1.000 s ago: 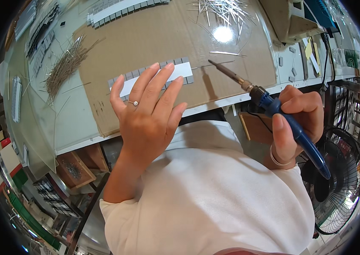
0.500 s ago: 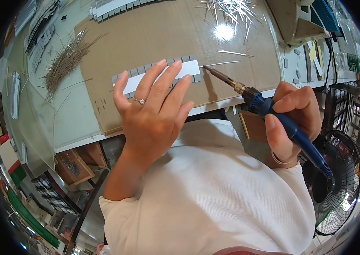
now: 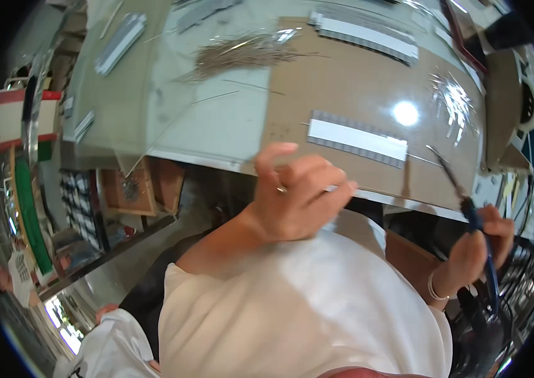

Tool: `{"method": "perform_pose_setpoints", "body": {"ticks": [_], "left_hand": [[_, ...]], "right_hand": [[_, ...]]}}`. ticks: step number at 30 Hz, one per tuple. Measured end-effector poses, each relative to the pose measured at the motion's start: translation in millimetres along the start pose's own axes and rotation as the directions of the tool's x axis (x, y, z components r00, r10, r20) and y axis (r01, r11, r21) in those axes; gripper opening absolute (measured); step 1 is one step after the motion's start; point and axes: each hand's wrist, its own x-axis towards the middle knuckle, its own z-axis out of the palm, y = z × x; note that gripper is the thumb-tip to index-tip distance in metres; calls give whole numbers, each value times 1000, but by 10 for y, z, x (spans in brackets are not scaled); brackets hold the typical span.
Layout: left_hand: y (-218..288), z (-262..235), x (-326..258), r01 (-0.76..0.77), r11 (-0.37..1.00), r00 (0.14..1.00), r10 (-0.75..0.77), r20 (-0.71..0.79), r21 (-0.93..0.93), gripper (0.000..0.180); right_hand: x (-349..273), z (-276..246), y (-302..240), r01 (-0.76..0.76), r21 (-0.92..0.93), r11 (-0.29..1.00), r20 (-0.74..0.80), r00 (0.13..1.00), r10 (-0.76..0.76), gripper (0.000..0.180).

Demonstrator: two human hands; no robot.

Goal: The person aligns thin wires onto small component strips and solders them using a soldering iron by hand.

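Observation:
My left hand (image 3: pixel 301 192) is raised off the board in front of its near edge. Its fingers are loosely bent and apart, with nothing visible in them. Just beyond it, on the brown cardboard (image 3: pixel 355 82), lies a strip (image 3: pixel 356 142) with a white band down its middle and grey segments along both long sides. Thin wire sticks out at each end of this strip. My right hand (image 3: pixel 478 249) grips a dark blue soldering iron (image 3: pixel 472 217) by its handle. The iron's tip points up and left, near the wire at the strip's right end; contact cannot be made out.
Brown-looking wires (image 3: pixel 235 55) lie heaped on the left, and shiny wire pieces (image 3: pixel 453 101) at the right. Similar strips (image 3: pixel 367 38) are stacked at the far edge, with another group (image 3: pixel 120 43) far left. A beige device (image 3: pixel 506 107) stands right. Another person's white sleeve (image 3: pixel 115 343) shows lower left.
My left hand has lifted off the strip and drawn back, its fingers bending. The head view has swung left, so the bench appears shifted right. The soldering iron stays in my right hand.

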Motion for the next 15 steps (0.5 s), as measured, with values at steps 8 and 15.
{"method": "perform_pose_setpoints", "body": {"ticks": [8,15], "left_hand": [[-704,-466,23,236,887,950,-297,99,397,34],[-772,-447,47,108,943,945,-196,261,315,42]], "right_hand": [[83,165,47,5,119,993,17,1000,-7,23],[41,487,-192,-37,100,994,30,999,34,22]]}}
